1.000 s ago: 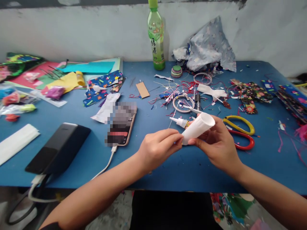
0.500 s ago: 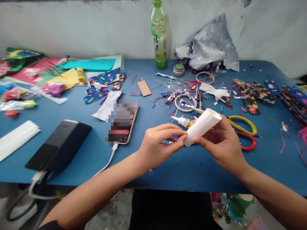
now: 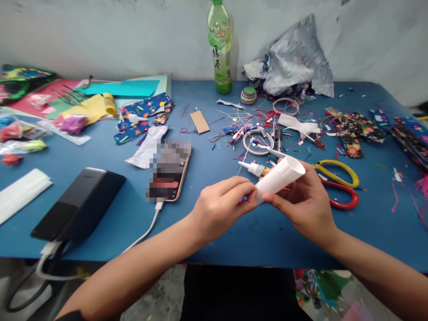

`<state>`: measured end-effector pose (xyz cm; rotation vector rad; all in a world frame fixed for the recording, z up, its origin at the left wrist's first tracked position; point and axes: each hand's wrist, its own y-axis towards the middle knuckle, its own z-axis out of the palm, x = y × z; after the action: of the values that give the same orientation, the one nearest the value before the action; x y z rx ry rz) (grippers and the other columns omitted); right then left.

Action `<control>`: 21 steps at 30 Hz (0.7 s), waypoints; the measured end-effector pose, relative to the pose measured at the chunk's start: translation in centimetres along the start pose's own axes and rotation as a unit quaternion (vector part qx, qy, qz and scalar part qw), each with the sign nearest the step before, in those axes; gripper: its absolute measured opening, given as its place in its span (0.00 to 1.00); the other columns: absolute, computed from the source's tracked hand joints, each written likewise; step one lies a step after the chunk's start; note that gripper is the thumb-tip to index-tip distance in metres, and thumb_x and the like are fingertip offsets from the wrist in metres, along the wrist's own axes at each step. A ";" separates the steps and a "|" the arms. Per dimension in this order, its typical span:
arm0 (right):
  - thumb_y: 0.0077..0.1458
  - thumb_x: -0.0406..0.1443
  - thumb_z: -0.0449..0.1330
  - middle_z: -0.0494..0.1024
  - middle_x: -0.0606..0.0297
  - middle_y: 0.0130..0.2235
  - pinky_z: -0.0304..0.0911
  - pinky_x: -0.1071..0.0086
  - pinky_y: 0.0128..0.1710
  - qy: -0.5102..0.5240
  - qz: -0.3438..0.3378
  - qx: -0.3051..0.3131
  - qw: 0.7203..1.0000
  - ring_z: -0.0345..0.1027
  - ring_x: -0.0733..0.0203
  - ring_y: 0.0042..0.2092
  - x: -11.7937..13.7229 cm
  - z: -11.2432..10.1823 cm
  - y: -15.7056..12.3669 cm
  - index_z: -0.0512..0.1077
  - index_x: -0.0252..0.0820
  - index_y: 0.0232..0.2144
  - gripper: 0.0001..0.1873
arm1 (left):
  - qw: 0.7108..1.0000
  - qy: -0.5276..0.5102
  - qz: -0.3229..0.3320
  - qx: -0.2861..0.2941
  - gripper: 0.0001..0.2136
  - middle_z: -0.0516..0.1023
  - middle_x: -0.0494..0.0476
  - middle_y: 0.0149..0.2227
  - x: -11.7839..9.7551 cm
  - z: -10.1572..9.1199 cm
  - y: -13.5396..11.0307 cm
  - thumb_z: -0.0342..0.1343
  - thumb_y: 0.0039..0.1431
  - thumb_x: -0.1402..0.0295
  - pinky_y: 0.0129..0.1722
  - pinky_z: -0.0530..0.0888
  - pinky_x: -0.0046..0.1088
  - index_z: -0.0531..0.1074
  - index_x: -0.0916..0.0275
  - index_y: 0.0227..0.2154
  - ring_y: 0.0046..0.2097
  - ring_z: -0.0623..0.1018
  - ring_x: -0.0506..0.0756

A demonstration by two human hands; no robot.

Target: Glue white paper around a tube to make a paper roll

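Pinching lower left end of white tube [image 3: 279, 180] between thumb and fingers of left hand [image 3: 225, 203]. Gripping same tube with right hand [image 3: 304, 203], pressing thumb on near side, curling other fingers behind; can't tell exact fingertip contact there. Holding tube tilted over blue table [image 3: 214, 247], open end up and right. Got white-nozzled bottle [image 3: 254, 169] just beyond tube, scissors [image 3: 344, 206] near right hand, pale ring [image 3: 257, 152] among thread scraps farther back. Charging-cabled phone [image 3: 174, 180] left of left hand.
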<state>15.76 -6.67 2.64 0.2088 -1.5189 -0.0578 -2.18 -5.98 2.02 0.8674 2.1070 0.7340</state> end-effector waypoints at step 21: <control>0.53 0.36 0.67 0.77 0.60 0.54 0.76 0.59 0.45 0.044 0.073 0.080 0.993 0.77 0.55 0.46 0.5 -0.5 0.3 0.63 0.51 0.50 0.25 | 0.914 -0.277 -0.281 0.096 0.05 0.80 0.52 0.25 -0.3 -0.9 1.7 0.58 0.52 0.77 0.23 0.74 0.19 0.76 0.65 0.23 0.25 0.76 0.48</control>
<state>16.23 -6.45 3.14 0.2243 -1.4476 0.1872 -2.16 -5.44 3.86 0.4442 1.7783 -0.0305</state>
